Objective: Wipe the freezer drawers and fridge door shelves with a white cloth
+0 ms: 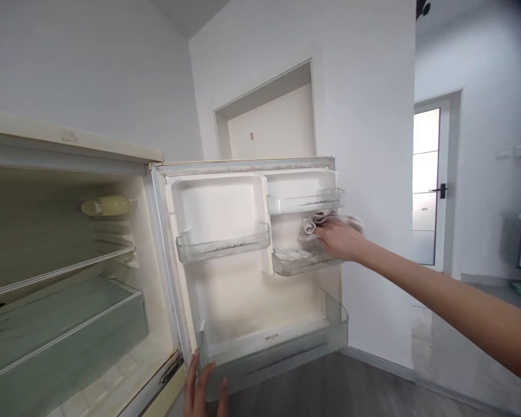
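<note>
My right hand (341, 238) is closed on a pale crumpled cloth (310, 226), held at the right part of the open refrigerator door (230, 289). Above the cloth is a small clear door shelf (293, 204); just below it is an egg rack (304, 263) with round hollows. Low in the view, my left hand (204, 385) has its fingers spread by the lower left corner of the door, near the large bottom door bin (282, 353). Its palm is out of the picture. Another clear bin (223, 246) sits on the door's left half.
On the left stands the refrigerator body, with a glass shelf (61, 272), a greenish crisper drawer (78, 330) and a yellowed lamp cover (106, 205). A wall with a recess (273, 119) rises behind the door. Farther right are a glazed door (428, 185) and grey floor (330, 385).
</note>
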`<state>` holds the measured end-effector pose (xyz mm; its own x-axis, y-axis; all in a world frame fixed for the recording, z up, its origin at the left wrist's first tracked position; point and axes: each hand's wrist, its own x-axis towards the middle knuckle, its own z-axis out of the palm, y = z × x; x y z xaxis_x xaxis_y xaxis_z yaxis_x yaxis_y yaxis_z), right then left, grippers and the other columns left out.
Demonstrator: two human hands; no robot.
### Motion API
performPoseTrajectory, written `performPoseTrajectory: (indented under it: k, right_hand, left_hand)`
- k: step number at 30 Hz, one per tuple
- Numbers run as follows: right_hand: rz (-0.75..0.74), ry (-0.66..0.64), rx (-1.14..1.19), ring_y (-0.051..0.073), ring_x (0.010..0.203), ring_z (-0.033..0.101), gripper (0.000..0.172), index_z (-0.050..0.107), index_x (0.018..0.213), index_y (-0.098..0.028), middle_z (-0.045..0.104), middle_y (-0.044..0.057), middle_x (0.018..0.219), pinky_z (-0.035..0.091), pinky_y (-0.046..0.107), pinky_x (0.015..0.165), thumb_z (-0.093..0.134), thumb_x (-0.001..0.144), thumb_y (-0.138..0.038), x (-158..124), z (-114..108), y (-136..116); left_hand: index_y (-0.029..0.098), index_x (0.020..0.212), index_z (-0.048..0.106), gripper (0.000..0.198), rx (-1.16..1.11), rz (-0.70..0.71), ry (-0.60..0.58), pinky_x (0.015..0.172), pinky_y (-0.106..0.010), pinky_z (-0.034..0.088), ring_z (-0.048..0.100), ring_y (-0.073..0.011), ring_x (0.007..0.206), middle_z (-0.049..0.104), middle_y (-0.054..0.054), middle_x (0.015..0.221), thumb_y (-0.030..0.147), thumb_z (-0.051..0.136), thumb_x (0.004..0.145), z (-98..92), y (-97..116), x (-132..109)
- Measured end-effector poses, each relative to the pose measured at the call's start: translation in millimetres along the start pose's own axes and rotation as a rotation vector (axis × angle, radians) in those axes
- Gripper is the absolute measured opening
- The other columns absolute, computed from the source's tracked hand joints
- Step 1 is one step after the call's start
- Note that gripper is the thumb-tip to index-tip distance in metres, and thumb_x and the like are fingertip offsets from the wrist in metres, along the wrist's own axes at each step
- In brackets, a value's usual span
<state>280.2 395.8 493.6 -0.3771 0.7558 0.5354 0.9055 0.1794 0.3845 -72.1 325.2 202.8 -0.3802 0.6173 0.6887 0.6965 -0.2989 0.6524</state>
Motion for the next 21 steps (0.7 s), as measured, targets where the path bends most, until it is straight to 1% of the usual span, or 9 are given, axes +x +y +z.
performPoseTrajectory:
  k: [3,5,7,9,11,14,16,18,21]
  right_hand:
    - [0.064,-0.162,0.029,0.03,0.095,0.062,0.037,0.065,0.103,-0.009,0.068,0.018,0.099,0.044,0.039,0.079,0.033,0.087,-0.019,1,0,-3]
    - [0.09,-0.197,0.045,0.03,0.094,0.062,0.037,0.065,0.102,-0.009,0.068,0.018,0.1,0.044,0.039,0.078,0.032,0.088,-0.019,-2,0,-6]
    - [0.116,-0.203,0.074,0.03,0.091,0.063,0.037,0.064,0.1,-0.01,0.068,0.018,0.099,0.043,0.039,0.078,0.032,0.087,-0.02,-7,-1,-8]
    - [0.143,-0.187,0.164,0.028,0.09,0.062,0.036,0.064,0.098,-0.013,0.068,0.014,0.098,0.043,0.037,0.076,0.03,0.088,-0.022,-15,-3,-10]
    - [0.195,-0.135,0.295,0.026,0.093,0.061,0.036,0.064,0.096,-0.016,0.068,0.01,0.099,0.043,0.034,0.076,0.03,0.088,-0.026,-24,-5,-12]
    - [0.375,-0.03,0.53,0.023,0.09,0.061,0.036,0.063,0.093,-0.021,0.068,0.005,0.095,0.043,0.031,0.073,0.03,0.089,-0.035,-36,-10,-17]
    - [0.482,0.014,0.635,0.022,0.086,0.061,0.036,0.062,0.091,-0.022,0.068,0.004,0.089,0.043,0.03,0.069,0.03,0.089,-0.038,-40,-15,-26]
    - [0.505,0.029,0.626,0.022,0.083,0.061,0.034,0.061,0.089,-0.021,0.067,0.004,0.085,0.041,0.029,0.068,0.03,0.089,-0.036,-40,-18,-38]
    - [0.472,0.033,0.503,0.022,0.083,0.06,0.03,0.059,0.089,-0.02,0.067,0.006,0.084,0.038,0.029,0.069,0.03,0.088,-0.029,-33,-22,-62]
  left_hand:
    - [0.028,0.103,0.055,0.023,-0.036,-0.029,-0.095,0.098,-0.055,0.048,0.034,-0.0319,0.139,0.037,-0.01,0.147,0.037,0.045,0.084,-6.5,8,2]
    - [0.028,0.103,0.055,0.024,-0.049,-0.042,-0.118,0.101,-0.056,0.046,0.031,-0.0312,0.14,0.036,-0.01,0.147,0.037,0.045,0.084,-9.8,12,2]
    - [0.029,0.104,0.055,0.024,-0.053,-0.056,-0.128,0.102,-0.056,0.044,0.03,-0.0309,0.141,0.035,-0.01,0.147,0.038,0.045,0.084,-11.7,13,2]
    - [0.029,0.105,0.055,0.024,-0.06,-0.057,-0.124,0.103,-0.056,0.044,0.03,-0.03,0.141,0.035,-0.009,0.147,0.038,0.045,0.084,-12.4,12,1]
    - [0.029,0.105,0.055,0.024,-0.067,-0.055,-0.117,0.103,-0.054,0.044,0.029,-0.0295,0.141,0.036,-0.009,0.147,0.037,0.045,0.084,-12.0,10,0]
    - [0.028,0.105,0.055,0.024,-0.081,-0.069,-0.119,0.104,-0.055,0.044,0.028,-0.0294,0.142,0.034,-0.01,0.148,0.037,0.044,0.085,-10.9,6,-1]
    - [0.028,0.105,0.055,0.024,-0.087,-0.078,-0.12,0.106,-0.054,0.042,0.027,-0.0286,0.142,0.033,-0.009,0.149,0.037,0.044,0.085,-10.9,5,-1]
    - [0.028,0.105,0.055,0.025,-0.084,-0.089,-0.129,0.108,-0.052,0.041,0.026,-0.0277,0.143,0.033,-0.008,0.15,0.037,0.044,0.085,-11.7,6,0]
    - [0.028,0.106,0.054,0.026,-0.081,-0.083,-0.144,0.108,-0.052,0.04,0.025,-0.0274,0.143,0.033,-0.009,0.149,0.038,0.044,0.085,-12.2,7,0]
